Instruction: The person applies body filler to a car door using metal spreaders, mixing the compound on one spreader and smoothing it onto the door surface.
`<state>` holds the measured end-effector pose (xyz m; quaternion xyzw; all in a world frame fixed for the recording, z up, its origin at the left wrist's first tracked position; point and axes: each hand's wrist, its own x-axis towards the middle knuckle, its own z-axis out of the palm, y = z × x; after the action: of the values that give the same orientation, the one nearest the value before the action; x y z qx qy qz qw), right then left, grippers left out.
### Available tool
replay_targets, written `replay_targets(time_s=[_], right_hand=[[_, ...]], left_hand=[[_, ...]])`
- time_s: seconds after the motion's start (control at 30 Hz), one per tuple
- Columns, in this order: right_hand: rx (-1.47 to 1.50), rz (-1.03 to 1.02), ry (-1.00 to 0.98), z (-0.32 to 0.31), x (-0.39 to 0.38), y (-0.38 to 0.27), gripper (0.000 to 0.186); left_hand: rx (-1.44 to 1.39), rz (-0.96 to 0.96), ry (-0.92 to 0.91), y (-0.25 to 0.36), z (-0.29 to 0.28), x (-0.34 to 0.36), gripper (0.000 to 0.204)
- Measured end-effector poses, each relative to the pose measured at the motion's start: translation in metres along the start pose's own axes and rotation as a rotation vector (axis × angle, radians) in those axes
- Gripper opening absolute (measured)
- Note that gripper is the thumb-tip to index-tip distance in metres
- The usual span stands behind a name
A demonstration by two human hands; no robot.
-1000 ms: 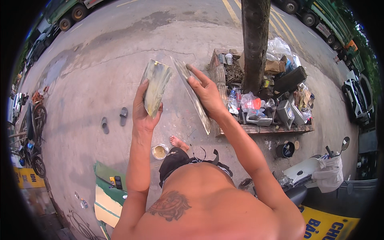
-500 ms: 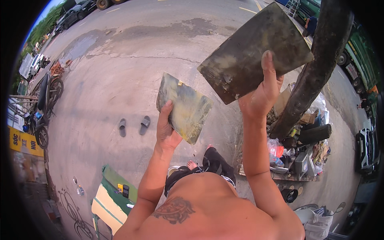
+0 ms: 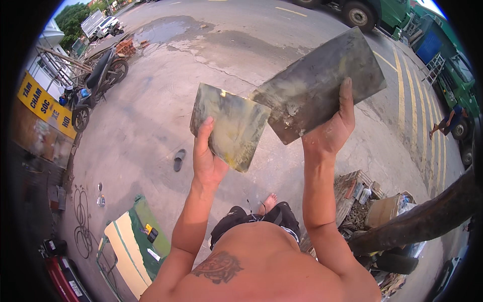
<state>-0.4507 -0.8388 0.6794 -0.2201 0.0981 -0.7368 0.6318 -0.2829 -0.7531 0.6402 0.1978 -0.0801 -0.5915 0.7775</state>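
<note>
A smaller flat square plate [image 3: 232, 123], grey with yellowish smears, is gripped at its lower left by my left hand [image 3: 207, 158], thumb on its face. My right hand [image 3: 333, 128] holds a larger dark grey rectangular plate [image 3: 322, 83] by its lower right edge, thumb pressed on top. Pale residue and a rough patch mark the larger plate near its lower left. Both plates are raised in front of me, their near edges close together; I cannot tell whether they touch. The fingers under each plate are hidden.
A grey slipper [image 3: 179, 160] lies ahead. At lower left stands a green and cream panel [image 3: 132, 246] with small items on it. A tree trunk [image 3: 422, 219] leans over a pile of boxes at right. Motorbike [image 3: 100, 83] at left; green truck [image 3: 385, 15] and a walking person [image 3: 449, 120] beyond.
The view has swung to the right, bringing more of the road and truck in. The two plates have come closer together, still held in the same hands.
</note>
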Motion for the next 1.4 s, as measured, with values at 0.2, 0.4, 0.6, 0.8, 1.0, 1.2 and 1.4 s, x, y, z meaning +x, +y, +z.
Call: replay_targets(time_s=[0.2,0.4,0.6,0.8,1.0,1.2,1.4], right_hand=[[0.047,0.038,-0.335,0.007,0.054,0.032,0.035],[-0.278,0.476,-0.581,-0.049,0.099,0.090,0.038],[-0.303,0.486,-0.433,-0.034,0.202,0.125,0.031],[-0.204,0.489,-0.456,0.020,0.230,0.203,0.033],[-0.380,0.486,-0.421,0.044,0.281,0.298,0.033],[-0.079,0.052,-0.449,0.111,0.309,0.381,0.029],[-0.065,0.208,-0.848,0.091,0.365,0.467,0.033]], left_hand=[[0.413,0.210,-0.119,-0.020,-0.002,0.053,0.049],[0.537,0.281,-0.054,0.030,-0.028,0.131,0.046],[0.405,0.119,-0.053,0.069,-0.067,0.203,0.045],[0.152,0.126,-0.154,0.086,-0.080,0.301,0.040],[0.250,0.327,-0.139,0.195,-0.082,0.373,0.042],[0.301,0.389,0.038,0.178,-0.089,0.406,0.044],[0.466,0.440,0.099,0.238,-0.105,0.463,0.039]])
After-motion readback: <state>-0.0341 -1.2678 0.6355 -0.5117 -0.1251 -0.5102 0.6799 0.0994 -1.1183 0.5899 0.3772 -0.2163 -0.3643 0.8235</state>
